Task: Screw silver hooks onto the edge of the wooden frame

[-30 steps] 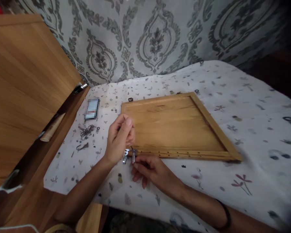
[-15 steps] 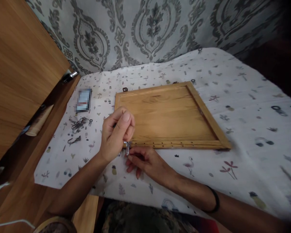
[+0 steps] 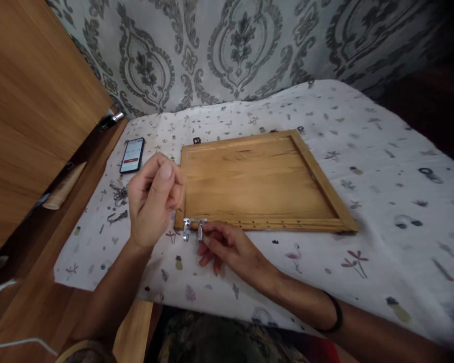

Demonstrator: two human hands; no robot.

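A framed wooden board (image 3: 245,176) lies on the patterned cloth, with a row of small dark holes along its near rail. At the left end of that rail are two silver metal hooks: a left hook (image 3: 186,230) and a right hook (image 3: 200,230). My right hand (image 3: 227,247) pinches the right hook between thumb and finger. Raised over the board's left edge, my left hand (image 3: 155,194) is closed with curled fingers; whatever it may hold is hidden inside.
Loose metal hooks (image 3: 119,195) lie on the cloth (image 3: 363,191) beyond my left hand, partly covered by it. A phone (image 3: 132,155) rests behind them. Wooden furniture (image 3: 34,101) borders the left side, with a beige tube (image 3: 64,186) beside it. A patterned curtain (image 3: 196,50) hangs behind.
My left hand has moved left and slightly up, away from the hooks, so both now show. My right hand keeps its place at the right hook.
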